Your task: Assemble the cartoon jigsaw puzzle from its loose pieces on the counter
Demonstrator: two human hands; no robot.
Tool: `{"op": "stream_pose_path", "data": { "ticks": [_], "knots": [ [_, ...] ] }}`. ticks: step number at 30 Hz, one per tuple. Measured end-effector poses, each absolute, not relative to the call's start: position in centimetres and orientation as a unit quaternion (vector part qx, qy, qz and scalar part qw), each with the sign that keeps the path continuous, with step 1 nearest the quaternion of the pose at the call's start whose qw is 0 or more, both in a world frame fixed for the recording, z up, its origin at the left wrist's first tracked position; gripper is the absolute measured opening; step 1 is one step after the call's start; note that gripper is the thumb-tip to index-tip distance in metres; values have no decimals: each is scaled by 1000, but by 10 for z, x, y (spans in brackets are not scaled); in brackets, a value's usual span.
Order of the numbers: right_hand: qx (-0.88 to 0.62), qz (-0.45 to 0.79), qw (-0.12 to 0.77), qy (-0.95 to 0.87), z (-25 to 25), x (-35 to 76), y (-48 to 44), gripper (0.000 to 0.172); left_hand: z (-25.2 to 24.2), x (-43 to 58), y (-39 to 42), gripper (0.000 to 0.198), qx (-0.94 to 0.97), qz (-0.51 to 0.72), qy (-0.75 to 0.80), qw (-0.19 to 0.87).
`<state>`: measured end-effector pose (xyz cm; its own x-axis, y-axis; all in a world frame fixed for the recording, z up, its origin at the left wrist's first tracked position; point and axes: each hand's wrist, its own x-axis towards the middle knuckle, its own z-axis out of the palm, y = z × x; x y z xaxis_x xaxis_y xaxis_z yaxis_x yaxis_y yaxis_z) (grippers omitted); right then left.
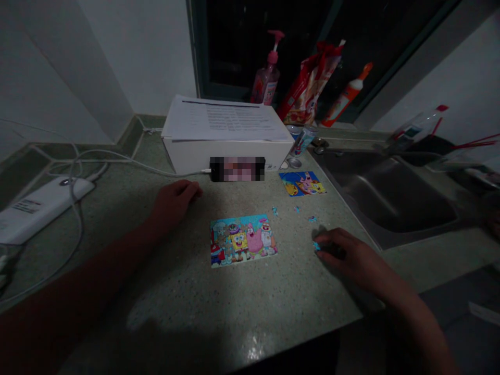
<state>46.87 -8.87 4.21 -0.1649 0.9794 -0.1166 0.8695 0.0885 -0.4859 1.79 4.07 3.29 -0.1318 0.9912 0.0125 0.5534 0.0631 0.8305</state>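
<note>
A cartoon jigsaw puzzle (242, 240) lies assembled on the speckled countertop (195, 312) in front of me. A second, smaller cartoon picture (302, 183) lies farther back to the right. A few loose blue puzzle pieces (296, 210) sit between them. My right hand (344, 252) rests on the counter right of the puzzle, fingers pinched on a small blue piece (316, 245). My left hand (174, 200) lies curled on the counter left of the puzzle, near a phone (237, 169), with nothing seen in it.
A white box (226, 138) topped with printed sheets stands behind the phone. A steel sink (394, 198) is at the right. Bottles (266, 73) and a red bag (310, 86) line the window sill. A white power bank (39, 208) with cables lies at the left.
</note>
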Motion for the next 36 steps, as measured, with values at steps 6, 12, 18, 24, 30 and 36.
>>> {"op": "stream_pose_path", "data": {
  "ticks": [6,12,18,24,30,36],
  "knots": [
    [-651,236,124,-711,47,462,-89,27,35,18,40,35,589,351,663,300],
    [-620,241,115,-738,47,470,-88,27,36,18,40,36,586,352,667,299],
    [-628,238,110,-733,45,472,-88,26,31,17,42,37,588,361,658,302],
    [-630,246,109,-729,43,475,-84,22,32,18,41,36,582,364,661,304],
    [-638,285,90,-709,45,475,-77,20,31,18,41,36,586,366,655,306],
    [-664,282,93,-686,48,468,-75,19,30,17,42,36,592,364,652,303]
  ]
}}
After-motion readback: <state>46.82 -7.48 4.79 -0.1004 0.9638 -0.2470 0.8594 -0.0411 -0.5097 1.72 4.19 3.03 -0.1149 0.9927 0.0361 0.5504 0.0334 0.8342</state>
